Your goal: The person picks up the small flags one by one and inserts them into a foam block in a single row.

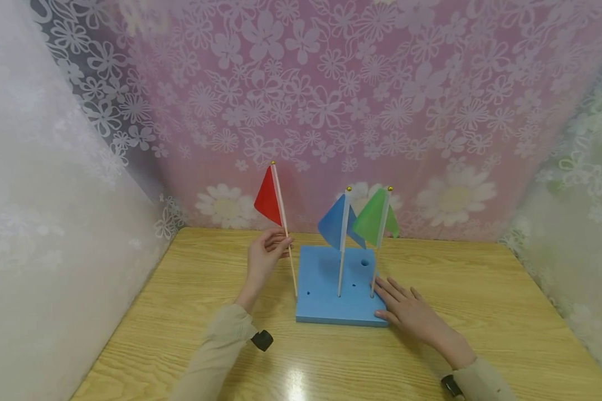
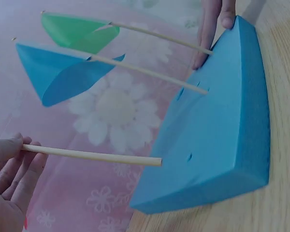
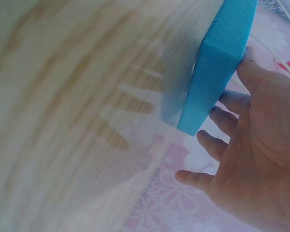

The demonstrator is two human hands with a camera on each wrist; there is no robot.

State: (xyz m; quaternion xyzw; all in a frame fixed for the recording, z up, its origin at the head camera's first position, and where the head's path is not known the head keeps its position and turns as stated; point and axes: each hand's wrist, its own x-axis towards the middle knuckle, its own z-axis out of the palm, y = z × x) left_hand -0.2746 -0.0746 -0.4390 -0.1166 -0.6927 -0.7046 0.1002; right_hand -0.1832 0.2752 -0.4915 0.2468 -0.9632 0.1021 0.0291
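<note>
A blue foam block (image 1: 326,289) (image 2: 222,135) (image 3: 222,63) lies on the wooden table (image 1: 481,323). A blue flag (image 1: 337,223) (image 2: 58,72) and a green flag (image 1: 376,217) (image 2: 77,30) stand upright in its holes. My left hand (image 1: 266,253) (image 2: 9,183) pinches the stick of a red flag (image 1: 269,196); the stick (image 2: 92,155) hangs tilted, its lower end just above the block's left edge. My right hand (image 1: 406,309) (image 3: 253,159) lies flat with straight fingers against the block's right front corner.
Several open holes (image 1: 364,262) dot the block's top. Floral cloth (image 1: 331,100) forms the back wall and white lace curtains (image 1: 40,223) close both sides. Bare table stretches to the left, right and front of the block.
</note>
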